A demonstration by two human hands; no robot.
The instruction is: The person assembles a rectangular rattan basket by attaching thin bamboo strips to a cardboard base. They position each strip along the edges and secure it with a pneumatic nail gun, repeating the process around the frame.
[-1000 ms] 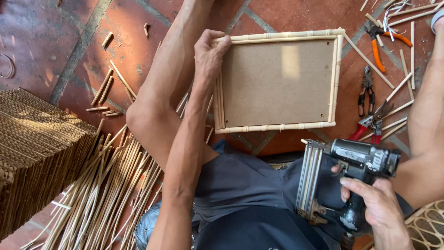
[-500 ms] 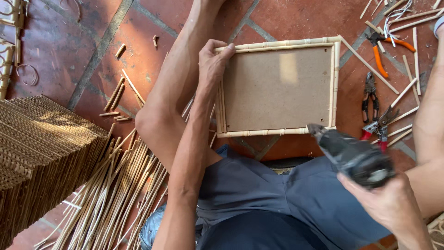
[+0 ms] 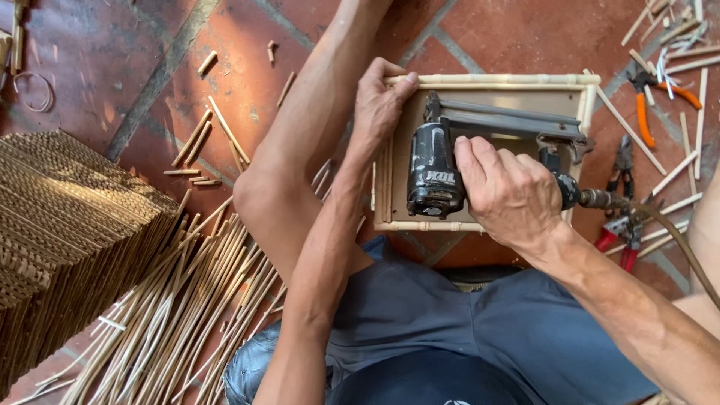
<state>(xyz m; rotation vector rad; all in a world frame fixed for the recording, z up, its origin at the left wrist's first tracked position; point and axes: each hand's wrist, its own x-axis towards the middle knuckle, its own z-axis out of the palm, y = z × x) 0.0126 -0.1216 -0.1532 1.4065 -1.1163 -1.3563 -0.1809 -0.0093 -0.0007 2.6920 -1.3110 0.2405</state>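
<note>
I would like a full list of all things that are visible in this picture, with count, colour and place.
Framed panel: one, pale cane rim, brown board, on the floor ahead.
Nail gun: one, black and grey, over the panel.
Air hose: one, brownish, at the gun's right end.
Cane sticks: many, pale, lower left floor.
Woven stack: one, tan, far left.
Orange-handled pliers: one, upper right.
Red-handled pliers: one, right of the panel.
Tiled floor: red-brown.
Left hand: on the panel's left corner.
Right hand: grips the gun.
</note>
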